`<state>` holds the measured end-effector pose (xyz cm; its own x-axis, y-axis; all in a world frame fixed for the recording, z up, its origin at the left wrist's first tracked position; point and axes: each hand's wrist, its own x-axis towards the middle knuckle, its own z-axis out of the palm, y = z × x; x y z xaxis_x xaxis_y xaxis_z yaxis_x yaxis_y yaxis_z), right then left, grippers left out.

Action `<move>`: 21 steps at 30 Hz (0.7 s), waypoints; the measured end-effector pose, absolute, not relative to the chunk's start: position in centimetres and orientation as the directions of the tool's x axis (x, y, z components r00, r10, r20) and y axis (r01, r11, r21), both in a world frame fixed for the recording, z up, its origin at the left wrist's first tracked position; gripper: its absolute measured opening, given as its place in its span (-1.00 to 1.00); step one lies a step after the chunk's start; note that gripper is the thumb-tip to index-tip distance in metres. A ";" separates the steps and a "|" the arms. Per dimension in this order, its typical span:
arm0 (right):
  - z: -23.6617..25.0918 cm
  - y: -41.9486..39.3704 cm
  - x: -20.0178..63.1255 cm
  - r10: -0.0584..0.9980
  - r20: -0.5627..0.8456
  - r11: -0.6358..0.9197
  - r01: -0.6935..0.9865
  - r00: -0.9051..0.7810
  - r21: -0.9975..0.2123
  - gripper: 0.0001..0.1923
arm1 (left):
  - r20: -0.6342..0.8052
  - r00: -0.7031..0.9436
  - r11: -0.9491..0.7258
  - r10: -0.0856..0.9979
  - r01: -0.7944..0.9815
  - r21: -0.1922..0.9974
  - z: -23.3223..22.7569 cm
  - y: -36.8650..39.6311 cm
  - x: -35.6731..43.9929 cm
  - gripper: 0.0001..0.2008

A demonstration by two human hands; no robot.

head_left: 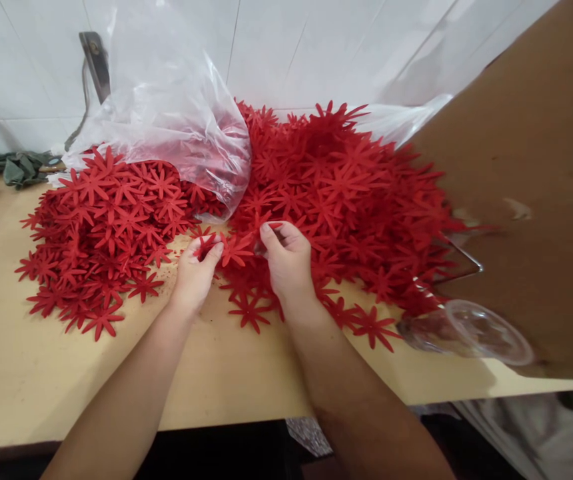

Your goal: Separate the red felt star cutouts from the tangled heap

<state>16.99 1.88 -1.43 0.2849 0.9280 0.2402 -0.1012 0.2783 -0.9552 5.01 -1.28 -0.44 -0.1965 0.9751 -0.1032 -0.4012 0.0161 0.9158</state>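
The left hand (199,265) pinched a red, flower-shaped, fabric-like piece (237,251), which lay between both hands above the pale yellow tabletop (221,387). The right hand (289,259) had its fingertips narrowed on a red petal (276,225); whether it belonged to that piece, I couldn't tell. From the hands, one heap of red flower shapes (101,233) spread at nine o'clock, a larger red heap (346,187) at two, and a clear plastic bag (166,127) at eleven.

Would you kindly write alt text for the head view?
A left hand and right hand pinch red flower-shaped pieces over a pale tabletop. Nearby are a left heap and larger right heap of more, clear plastic partly covering the left.
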 end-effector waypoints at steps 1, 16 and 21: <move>-1.4 1.9 17.1 0.931 0.227 0.268 -0.112 0.286 -0.957 -0.80 | -0.104 -0.195 0.017 0.975 -0.406 0.914 -0.4 -1.3 5.0 -0.81; -1.3 1.4 16.6 0.940 0.316 0.324 -0.048 0.131 -0.945 -0.77 | 0.008 -0.178 -0.059 0.984 -0.286 0.956 -0.8 -1.3 5.2 -0.79; -1.1 1.3 16.6 0.943 0.321 0.325 -0.030 0.090 -0.945 -0.77 | -0.061 -0.226 -0.017 0.972 -0.328 0.944 -0.9 -1.1 4.9 -0.78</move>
